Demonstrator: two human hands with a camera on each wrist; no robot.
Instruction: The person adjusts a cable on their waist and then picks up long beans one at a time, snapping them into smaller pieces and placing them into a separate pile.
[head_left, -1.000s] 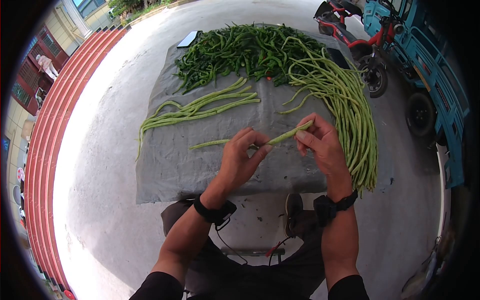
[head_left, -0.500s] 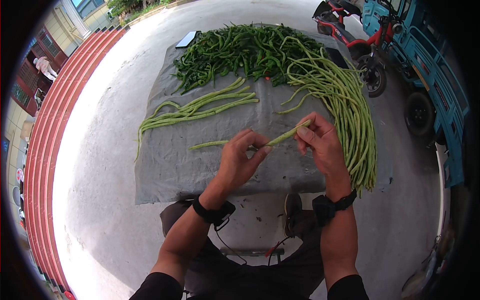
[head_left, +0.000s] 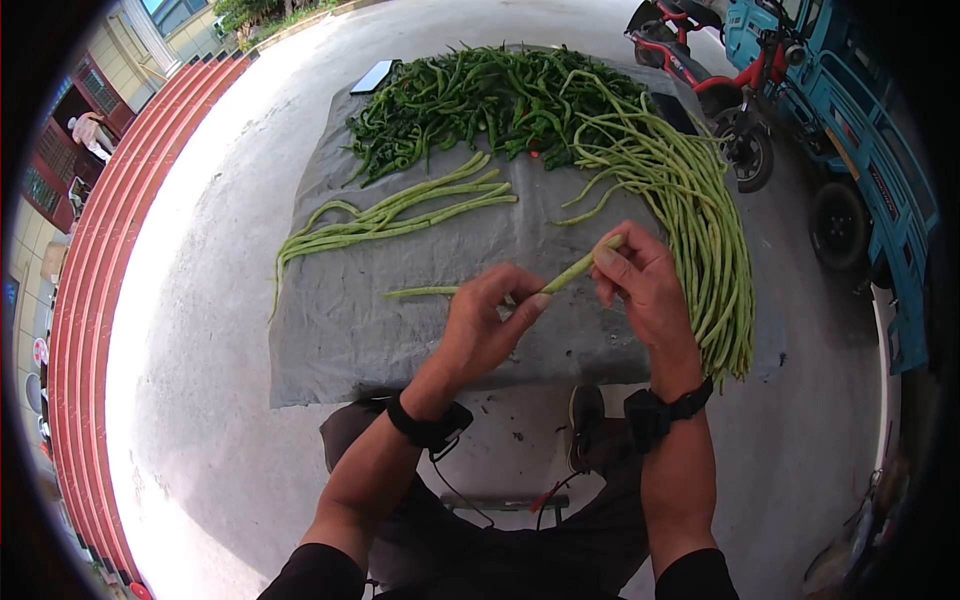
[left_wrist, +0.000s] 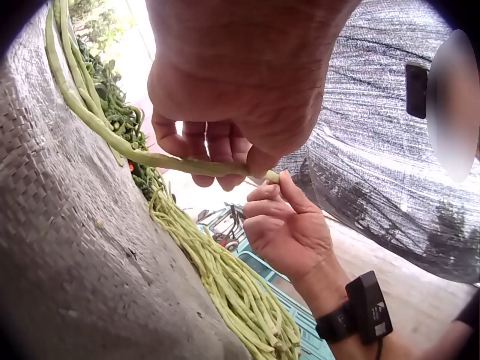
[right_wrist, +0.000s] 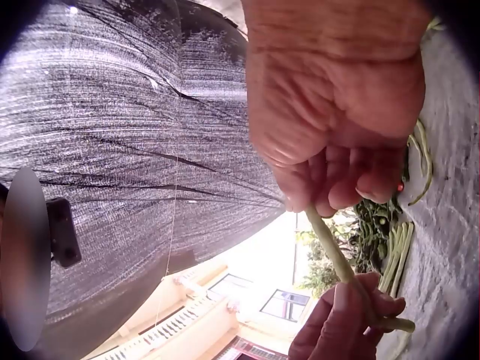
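Observation:
Both hands hold one long green bean [head_left: 573,274] over the grey sheet. My left hand [head_left: 484,325] pinches it between thumb and fingers, and the bean's thin tail sticks out to the left behind that hand. My right hand [head_left: 640,285] pinches the other end, its tip showing just above the fingers. In the left wrist view, the bean [left_wrist: 180,166] runs under the left fingers toward the right thumb. The right wrist view shows a short span of bean [right_wrist: 330,246] stretched between the two hands.
Several long beans [head_left: 400,215] lie at the left of the sheet [head_left: 360,330]. A large heap of long beans [head_left: 705,240] lies at the right, with green peppers [head_left: 480,105] at the back. A phone [head_left: 374,77] rests at the far left corner. A blue cart [head_left: 880,180] stands to the right.
My left hand has shifted slightly right and the bean's tail has moved with it. The right hand keeps its pinch, almost still. The bean between the hands slants a little more steeply.

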